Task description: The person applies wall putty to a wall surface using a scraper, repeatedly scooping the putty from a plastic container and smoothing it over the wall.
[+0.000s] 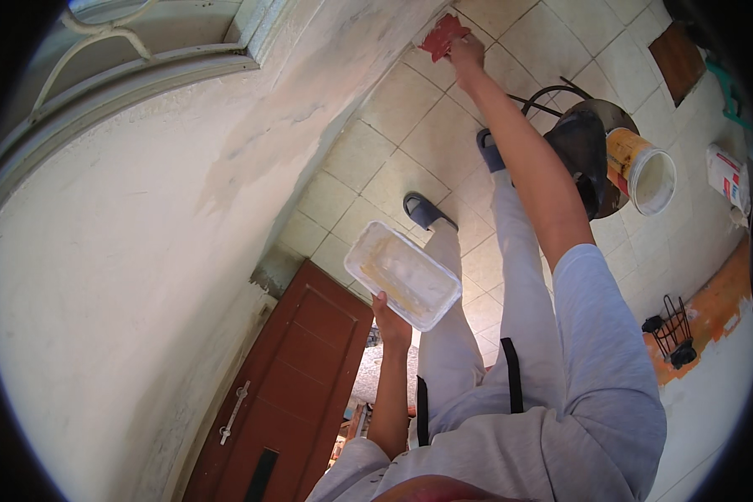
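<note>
My left hand [391, 324] grips the near edge of a shallow white plastic tray [443, 299], thumb over the rim. Pale, yellowish residue is smeared across the tray's inside. My right arm is stretched far forward, and my right hand [468, 57] is closed on a red putty spreader [442, 38], flat and wide, close to the foot of the wall. The fingers partly hide its grip. Alongside, the off-white wall [134, 217] has a damp-looking beige patch [263, 134] with grey marks.
A stool [615, 117] bearing a black item [573, 155] stands to the right, with a yellow-and-white bucket [654, 180] by it. Farther right are a white bag [728, 177] and a black wire rack [673, 330]. A brown door [289, 360] is at lower left, a window frame [142, 79] at upper left.
</note>
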`<state>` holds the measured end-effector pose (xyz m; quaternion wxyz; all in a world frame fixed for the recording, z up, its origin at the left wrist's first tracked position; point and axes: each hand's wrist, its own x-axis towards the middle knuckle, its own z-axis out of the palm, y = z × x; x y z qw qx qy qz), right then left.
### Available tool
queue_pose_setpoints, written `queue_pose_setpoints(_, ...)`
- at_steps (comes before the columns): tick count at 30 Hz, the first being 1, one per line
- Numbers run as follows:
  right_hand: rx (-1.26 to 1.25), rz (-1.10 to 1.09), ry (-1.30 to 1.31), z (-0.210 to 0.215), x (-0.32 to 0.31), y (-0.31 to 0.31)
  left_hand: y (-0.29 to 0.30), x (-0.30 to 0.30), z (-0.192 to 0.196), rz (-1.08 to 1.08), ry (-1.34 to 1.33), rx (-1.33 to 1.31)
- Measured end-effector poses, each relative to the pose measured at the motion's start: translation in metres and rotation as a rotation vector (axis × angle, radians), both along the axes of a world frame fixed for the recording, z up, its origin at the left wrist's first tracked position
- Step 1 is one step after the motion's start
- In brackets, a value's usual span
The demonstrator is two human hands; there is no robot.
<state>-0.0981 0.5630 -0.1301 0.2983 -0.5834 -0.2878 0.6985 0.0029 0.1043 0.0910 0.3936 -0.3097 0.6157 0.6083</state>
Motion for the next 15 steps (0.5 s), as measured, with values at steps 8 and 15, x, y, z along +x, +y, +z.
queue_pose_setpoints(8, 0.288, 0.147, -0.158, 0.028, -0.097, -0.079, 0.000, 0.001, -0.005, -0.014, -0.009, 0.015)
queue_pose_setpoints(15, 0.293, 0.284, 0.297, 0.133, -0.036, -0.151, 0.004, 0.003, -0.003, -0.001, -0.018, 0.034)
